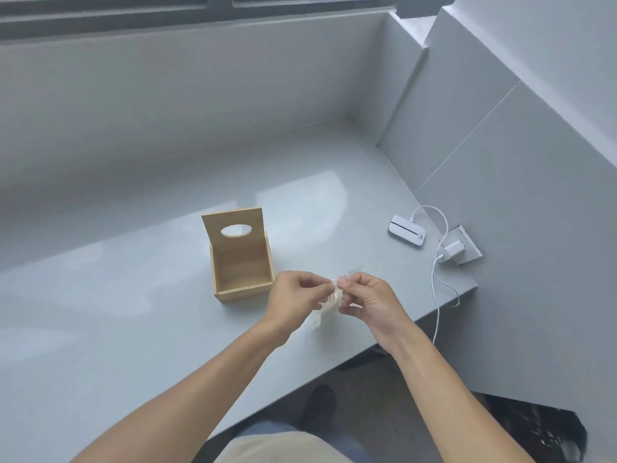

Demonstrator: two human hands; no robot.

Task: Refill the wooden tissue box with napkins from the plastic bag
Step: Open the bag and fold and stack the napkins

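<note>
The wooden tissue box (241, 269) stands on the grey counter, its lid with an oval hole tipped up at the back, and its inside shows bare wood. Just right of the box, my left hand (295, 297) and my right hand (367, 300) meet above the counter. Both pinch the top of a thin clear plastic bag (325, 310) that hangs down between them. Pale napkins show inside the bag, partly hidden by my fingers.
A white flat device (406, 229) lies at the right with a white cable (437, 292) running to a charger plugged into a wall socket (462, 248). The counter's front edge runs diagonally below my right wrist. Grey walls close the back and right.
</note>
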